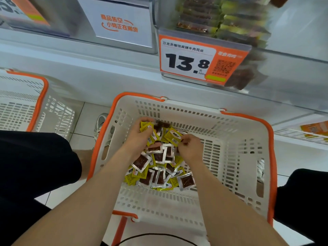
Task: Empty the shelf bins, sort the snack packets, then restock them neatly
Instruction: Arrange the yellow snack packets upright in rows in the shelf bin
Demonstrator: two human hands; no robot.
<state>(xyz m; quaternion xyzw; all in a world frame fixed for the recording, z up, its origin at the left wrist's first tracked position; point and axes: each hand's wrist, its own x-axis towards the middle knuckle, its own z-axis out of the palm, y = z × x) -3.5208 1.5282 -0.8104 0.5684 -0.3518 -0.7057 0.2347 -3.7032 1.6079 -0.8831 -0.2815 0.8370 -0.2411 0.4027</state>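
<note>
White plastic basket (236,139) w/ orange rim sits on the floor btwn the person's knees. Packets (159,173), yellow and clear-w/-brown, lie heaped on its bottom, nearer its left wall. Left hand (140,139) is over the heap's far end, fingers curled round a bunch (150,128) of yellow packets. Right hand (191,148) is just beside it, thumb & fingertips pinching the corner of one yellow packet (174,136) that leans on the bunch. Shoe (102,125) shows outside the basket's left wall. 2nd basket (40,96) stands further left. Above, tag (186,59) reads 13.8 on front of a bin (221,23) stacked w/ yellow & brown packets, blurred. Left of it, white sign (122,27) w/ orange text.
</note>
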